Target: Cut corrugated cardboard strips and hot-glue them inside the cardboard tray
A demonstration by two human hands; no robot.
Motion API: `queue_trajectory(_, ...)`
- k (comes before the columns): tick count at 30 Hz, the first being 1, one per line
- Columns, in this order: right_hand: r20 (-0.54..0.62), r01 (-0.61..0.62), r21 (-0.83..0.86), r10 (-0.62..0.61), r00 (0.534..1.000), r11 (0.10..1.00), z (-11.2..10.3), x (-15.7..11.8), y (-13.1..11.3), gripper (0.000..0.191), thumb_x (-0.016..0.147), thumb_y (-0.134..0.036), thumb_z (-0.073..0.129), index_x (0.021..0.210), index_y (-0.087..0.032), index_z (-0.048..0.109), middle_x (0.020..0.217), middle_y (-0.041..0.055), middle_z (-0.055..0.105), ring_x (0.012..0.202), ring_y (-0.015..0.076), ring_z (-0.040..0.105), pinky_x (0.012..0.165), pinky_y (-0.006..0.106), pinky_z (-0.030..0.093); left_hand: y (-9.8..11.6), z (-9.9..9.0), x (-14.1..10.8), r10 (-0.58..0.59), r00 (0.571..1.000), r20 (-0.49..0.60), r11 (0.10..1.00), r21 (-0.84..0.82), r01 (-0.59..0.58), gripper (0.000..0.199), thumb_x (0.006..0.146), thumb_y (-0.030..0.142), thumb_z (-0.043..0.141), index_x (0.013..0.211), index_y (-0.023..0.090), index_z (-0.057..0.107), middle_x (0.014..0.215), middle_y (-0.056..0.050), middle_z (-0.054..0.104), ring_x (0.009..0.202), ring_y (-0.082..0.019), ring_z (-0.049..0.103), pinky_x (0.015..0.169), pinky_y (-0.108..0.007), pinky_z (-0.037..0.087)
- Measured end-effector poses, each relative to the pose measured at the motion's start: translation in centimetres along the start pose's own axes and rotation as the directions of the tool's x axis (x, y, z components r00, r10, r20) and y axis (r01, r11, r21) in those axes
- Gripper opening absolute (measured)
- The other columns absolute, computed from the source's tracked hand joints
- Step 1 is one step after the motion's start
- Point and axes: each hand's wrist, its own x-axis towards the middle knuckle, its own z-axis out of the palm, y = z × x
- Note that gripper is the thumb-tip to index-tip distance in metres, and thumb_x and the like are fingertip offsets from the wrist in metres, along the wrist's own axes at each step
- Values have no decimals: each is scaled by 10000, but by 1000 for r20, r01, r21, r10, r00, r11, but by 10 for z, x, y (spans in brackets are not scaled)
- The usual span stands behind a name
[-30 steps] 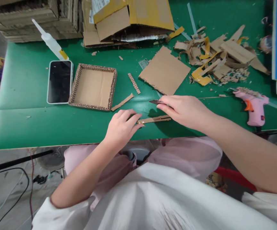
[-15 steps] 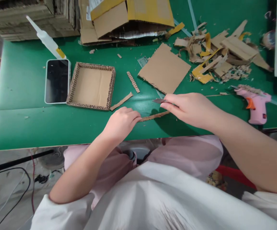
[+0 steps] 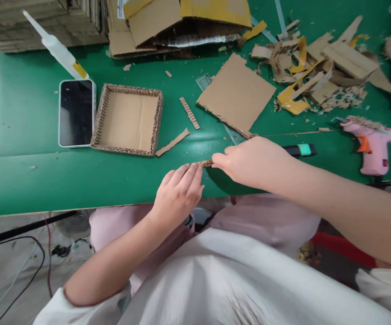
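- Head view: the left hand (image 3: 178, 187) is extended rather than clenched, its fingers laid over the left part of a narrow, brown, layered cardboard strip (image 3: 203, 163) near the front edge of a green-covered table (image 3: 29, 180).
- The right hand (image 3: 249, 160) is curled, thumb and fingertips brought together at the strip's right end; what they grip is hidden, so I cannot tell whether it is the strip or a tool. The strip shows only in the short gap between both hands.
- A black stick-shaped handle with a teal band (image 3: 300, 150) juts out beyond the right wrist; whether it lies on the table or sits in the hand cannot be told.
- Behind the right hand lies a flat brown cardboard sheet (image 3: 238, 92), over a clear plastic ruler (image 3: 203, 82).
- Left of that sheet are a short ribbed cardboard strip (image 3: 189, 113) and a smooth thin cardboard strip (image 3: 173, 141), whose left end comes to the corner of a shallow square cardboard tray (image 3: 129, 119).
- Just left of the tray lies a dark-screened phone in a pale case (image 3: 76, 113), with a white long-nozzled bottle (image 3: 60, 53) behind it.
- At right, a pink glue gun with an orange trigger (image 3: 371, 146) lies in front of a heap of torn cardboard and yellow tape (image 3: 349, 58).
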Motion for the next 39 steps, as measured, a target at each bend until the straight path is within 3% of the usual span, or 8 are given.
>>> queue_trajectory(8,42,14,-47,-12,999,999,-8,6,-2,243,886,-208,337,903,-172,577,705,100,641,584,181,586,495,264,190,0,-1,1,-18,999,44,1000,8,18,374,865,248,452,1170,58,552,1122,-135,642,995,-259,582,800,-385,443)
queue_trajectory(15,50,144,-68,-141,989,987,-17,14,2,239,862,-161,346,865,-145,585,692,112,648,591,201,604,481,270,218,-1,2,-1,-1,1000,30,1000,-6,1,371,864,248,449,1165,57,554,1188,-148,611,1061,-261,560,835,-377,428)
queue_trajectory(23,212,159,-31,-149,966,987,-27,27,-1,242,794,-135,397,862,-152,628,681,106,648,665,231,612,508,290,294,0,2,3,-18,1000,9,1000,1,18,354,854,242,466,1145,72,577,1156,-120,639,995,-254,586,796,-377,422)
queue_trajectory(31,194,116,-57,-103,976,992,-17,18,-2,247,794,-115,391,908,-164,604,688,115,644,646,261,619,518,310,325,4,5,2,-66,997,-48,992,101,70,350,823,181,464,1144,185,601,1113,-43,671,794,-208,556,849,-426,365)
queue_trajectory(39,167,96,-63,-84,982,993,-14,14,1,261,803,-94,375,919,-159,599,643,99,632,622,253,624,498,289,293,5,6,3,-73,996,-46,993,95,77,307,826,134,460,1085,121,626,1115,-56,669,697,-188,513,719,-411,340)
